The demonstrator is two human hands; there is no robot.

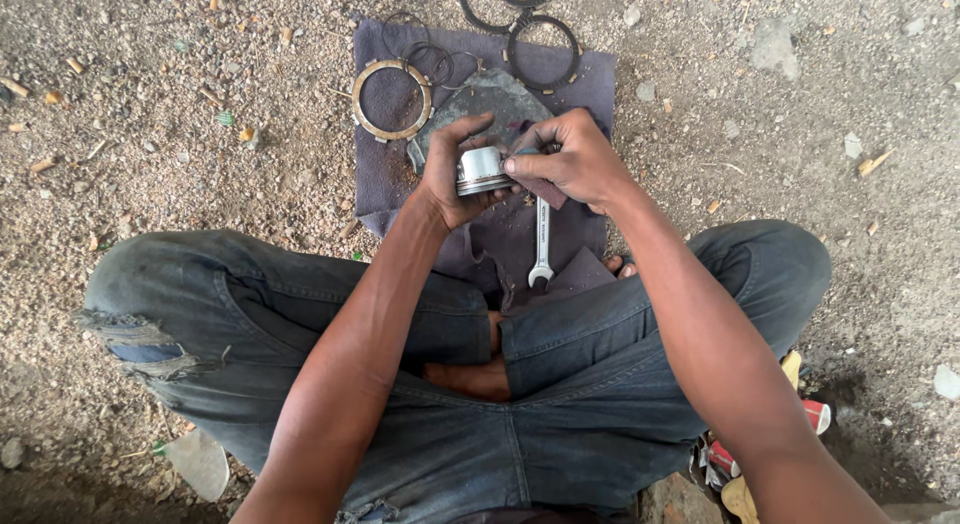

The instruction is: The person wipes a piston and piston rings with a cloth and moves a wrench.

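Left hand (447, 174) is grasping a small metal piston (481, 170), fingers curled around its far side; right hand (572, 162) is pinching the piston's right side w/ a dark scrap; piston is above the purple cloth (590, 84); spanner (541, 242) lies just near of it; toothed ring (391, 100) far-left on cloth.

Open-air ground workshop — gravel floor (200, 134), spanner (541, 246), clutch rings (392, 101) on cloth (590, 84)
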